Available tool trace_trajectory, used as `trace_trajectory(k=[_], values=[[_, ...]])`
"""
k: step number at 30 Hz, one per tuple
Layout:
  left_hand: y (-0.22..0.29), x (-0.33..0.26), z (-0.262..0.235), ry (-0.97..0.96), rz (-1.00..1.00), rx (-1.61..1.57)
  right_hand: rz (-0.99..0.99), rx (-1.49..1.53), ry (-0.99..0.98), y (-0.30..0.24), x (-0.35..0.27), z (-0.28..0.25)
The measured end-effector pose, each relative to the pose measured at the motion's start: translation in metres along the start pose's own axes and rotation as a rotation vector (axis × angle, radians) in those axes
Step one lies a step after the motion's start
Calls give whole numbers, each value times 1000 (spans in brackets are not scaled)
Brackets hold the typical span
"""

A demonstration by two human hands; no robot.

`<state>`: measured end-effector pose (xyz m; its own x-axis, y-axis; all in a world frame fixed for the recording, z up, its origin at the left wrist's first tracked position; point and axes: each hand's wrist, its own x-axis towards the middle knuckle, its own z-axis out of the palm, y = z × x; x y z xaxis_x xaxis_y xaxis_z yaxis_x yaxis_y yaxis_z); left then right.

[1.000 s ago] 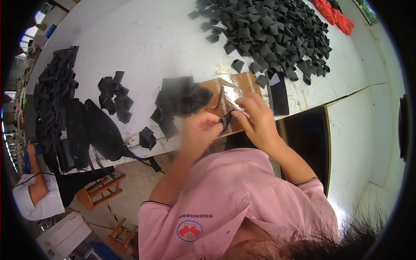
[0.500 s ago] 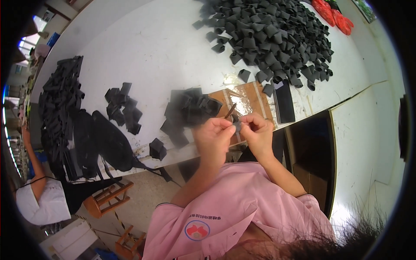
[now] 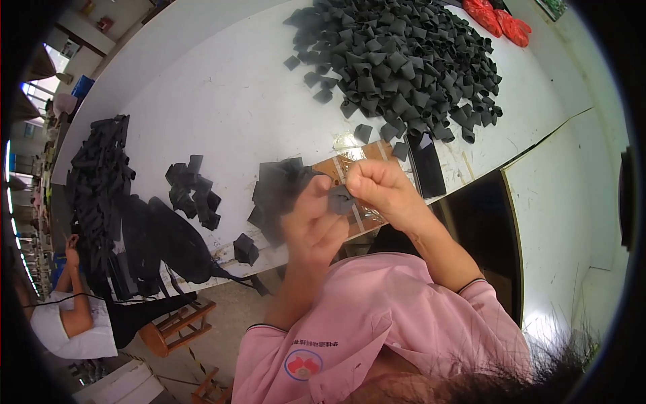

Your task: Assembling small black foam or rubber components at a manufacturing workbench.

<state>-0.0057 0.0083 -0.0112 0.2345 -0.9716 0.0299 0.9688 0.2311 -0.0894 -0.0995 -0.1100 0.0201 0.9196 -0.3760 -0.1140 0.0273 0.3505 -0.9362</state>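
My left hand (image 3: pixel 313 225) and my right hand (image 3: pixel 382 190) meet just above the table's front edge, both gripping one small black foam piece (image 3: pixel 340 200) between their fingertips. Right behind the hands lies a small heap of finished black pieces (image 3: pixel 279 188) beside a brown cardboard sheet (image 3: pixel 350 168) covered with clear tape. A large pile of loose black foam pieces (image 3: pixel 397 60) fills the far right of the white table (image 3: pixel 229 94).
A black phone-like slab (image 3: pixel 427 165) lies right of the cardboard. Smaller black clusters (image 3: pixel 194 192) and a long stack of black strips (image 3: pixel 97 182) sit at the left. Red items (image 3: pixel 498 17) lie far right. A person in white (image 3: pixel 67 323) sits lower left by a wooden stool (image 3: pixel 178 323).
Both hands have lifted slightly and drawn closer together on the black piece, and the view has shifted a little.
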Motion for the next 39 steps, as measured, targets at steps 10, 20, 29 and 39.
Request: trace_trajectory(k=[10, 20, 29, 39], values=[[12, 1, -17, 203, 113, 434, 68, 177, -223, 27, 31, -21], [-3, -2, -15, 275, 174, 530, 67, 184, -333, 38, 39, -34], [10, 17, 12, 27, 676, 1868, -479, -534, 183, 16, 15, -19], [8, 2, 1, 155, 641, 944, -548, -711, 168, 3, 2, 1]])
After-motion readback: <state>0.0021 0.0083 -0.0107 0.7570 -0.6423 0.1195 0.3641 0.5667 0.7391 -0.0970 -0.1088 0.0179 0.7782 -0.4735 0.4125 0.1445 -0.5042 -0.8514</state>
